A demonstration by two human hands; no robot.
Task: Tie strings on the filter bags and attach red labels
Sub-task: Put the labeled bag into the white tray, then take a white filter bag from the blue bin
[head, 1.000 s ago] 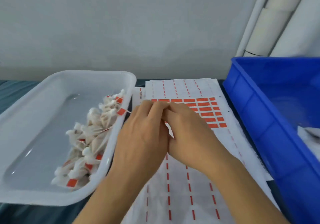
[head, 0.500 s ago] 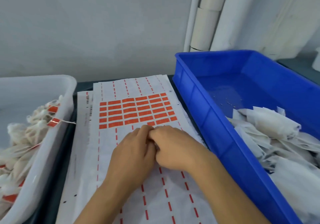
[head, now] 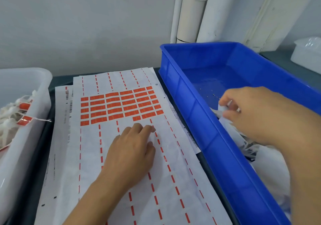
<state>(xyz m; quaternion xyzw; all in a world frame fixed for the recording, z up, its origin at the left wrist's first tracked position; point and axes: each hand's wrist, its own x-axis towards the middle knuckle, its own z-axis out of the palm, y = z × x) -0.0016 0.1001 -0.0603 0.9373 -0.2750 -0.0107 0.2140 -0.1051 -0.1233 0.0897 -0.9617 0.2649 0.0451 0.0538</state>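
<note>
A white sheet of red labels (head: 121, 106) lies on the table between two containers. My left hand (head: 132, 148) rests palm-down on the bare lower part of the sheet, fingers loosely bent, holding nothing. My right hand (head: 260, 113) is inside the blue bin (head: 194, 113) and pinches a white filter bag (head: 224, 107) at the top of the pile of bags (head: 267, 165). Finished bags with strings and red labels (head: 24, 106) lie in the white tray (head: 26, 138) at the left.
White rolls or pipes (head: 192, 11) lean against the wall behind the blue bin. A clear plastic container (head: 307, 54) sits at the far right. One string end hangs over the white tray's rim (head: 43, 119).
My hands have separated: the right one moved from the label sheet into the blue bin and took hold of a filter bag. The left stayed on the sheet. The view swung right.
</note>
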